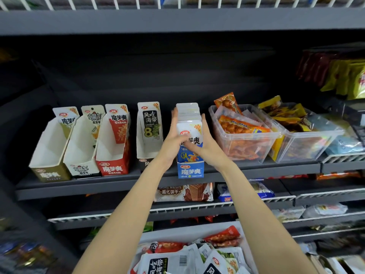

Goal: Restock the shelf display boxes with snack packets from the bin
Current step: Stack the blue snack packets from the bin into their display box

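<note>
On the dark shelf (79,187), from the left, stand a gold display box (50,155), a black-fronted box (83,149) and a red box (113,147), each nearly empty with one packet at the back; next a seaweed box (149,131); then the blue display box (190,169), packed with a stack of blue-and-white packets (188,115); the left hand (173,141) presses its side with fairly straight fingers, the right hand (204,143) cups the other side, thumb across the front packet; further right sit two clear tubs (246,139) of orange and yellow snacks; below, the bin (189,234) holds loose packets.
</note>
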Motion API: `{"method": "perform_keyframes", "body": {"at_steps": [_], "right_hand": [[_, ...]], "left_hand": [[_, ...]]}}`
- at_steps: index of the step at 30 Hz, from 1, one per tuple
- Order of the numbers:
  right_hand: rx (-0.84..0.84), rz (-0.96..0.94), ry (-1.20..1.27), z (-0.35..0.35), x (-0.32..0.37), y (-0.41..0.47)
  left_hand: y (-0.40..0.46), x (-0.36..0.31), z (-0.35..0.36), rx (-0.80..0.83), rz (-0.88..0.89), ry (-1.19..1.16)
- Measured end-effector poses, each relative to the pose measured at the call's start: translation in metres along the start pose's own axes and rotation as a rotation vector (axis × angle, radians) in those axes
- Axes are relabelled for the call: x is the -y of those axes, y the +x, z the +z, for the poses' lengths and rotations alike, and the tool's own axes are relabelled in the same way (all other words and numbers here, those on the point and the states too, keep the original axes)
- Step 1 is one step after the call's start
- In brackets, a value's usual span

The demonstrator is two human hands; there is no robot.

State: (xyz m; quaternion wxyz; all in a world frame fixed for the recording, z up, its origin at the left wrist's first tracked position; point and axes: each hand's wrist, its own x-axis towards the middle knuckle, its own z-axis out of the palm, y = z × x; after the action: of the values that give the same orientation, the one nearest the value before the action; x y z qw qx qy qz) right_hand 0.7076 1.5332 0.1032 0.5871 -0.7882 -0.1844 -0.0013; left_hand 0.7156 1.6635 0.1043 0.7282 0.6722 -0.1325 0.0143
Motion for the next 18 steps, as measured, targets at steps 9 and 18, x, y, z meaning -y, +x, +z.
{"method": "perform_keyframes", "body": {"at_steps": [9, 18], "right_hand": [[-0.039, 0.02, 0.111, -0.005, 0.002, -0.009], [-0.088, -0.041, 0.16, 0.002, 0.004, -0.007]], "left_hand": [[-0.011, -0.006, 0.001, -0.108, -0.048, 0.016], [-0.009, 0.002, 0.021, -0.139, 0.051, 0.043]]}}
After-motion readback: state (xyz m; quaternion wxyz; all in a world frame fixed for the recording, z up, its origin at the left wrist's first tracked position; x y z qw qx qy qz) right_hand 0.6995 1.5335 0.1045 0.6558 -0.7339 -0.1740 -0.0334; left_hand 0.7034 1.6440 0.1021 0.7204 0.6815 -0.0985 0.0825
